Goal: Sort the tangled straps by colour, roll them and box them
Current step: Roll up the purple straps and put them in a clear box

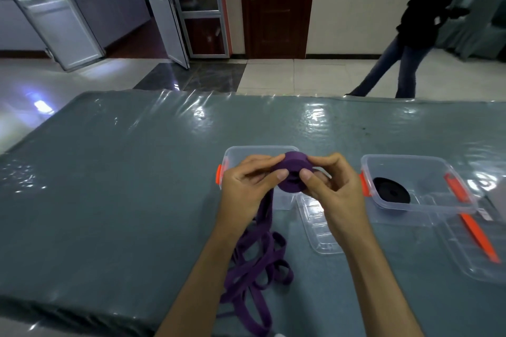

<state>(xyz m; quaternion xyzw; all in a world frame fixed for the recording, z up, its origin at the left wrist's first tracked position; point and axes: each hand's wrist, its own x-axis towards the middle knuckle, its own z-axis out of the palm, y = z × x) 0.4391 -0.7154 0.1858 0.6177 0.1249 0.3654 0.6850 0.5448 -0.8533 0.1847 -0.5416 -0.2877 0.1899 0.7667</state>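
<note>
A partly wound purple strap roll (294,174) is held above the table between my left hand (246,186) and my right hand (332,189), thumbs pressing its face. The loose tail of the purple strap (257,262) hangs from under my left hand and lies in tangled loops on the table toward the near edge. Behind the roll stands a clear box (232,153) with orange latches, mostly hidden by my hands. To the right, a second clear box (427,169) holds a rolled black strap (391,190).
The table (123,186) has a grey-green cover under shiny plastic. A clear lid (319,230) lies flat under my right hand. Another lid with an orange latch (477,238) lies at the right. A person (410,35) stands beyond the far edge at the right.
</note>
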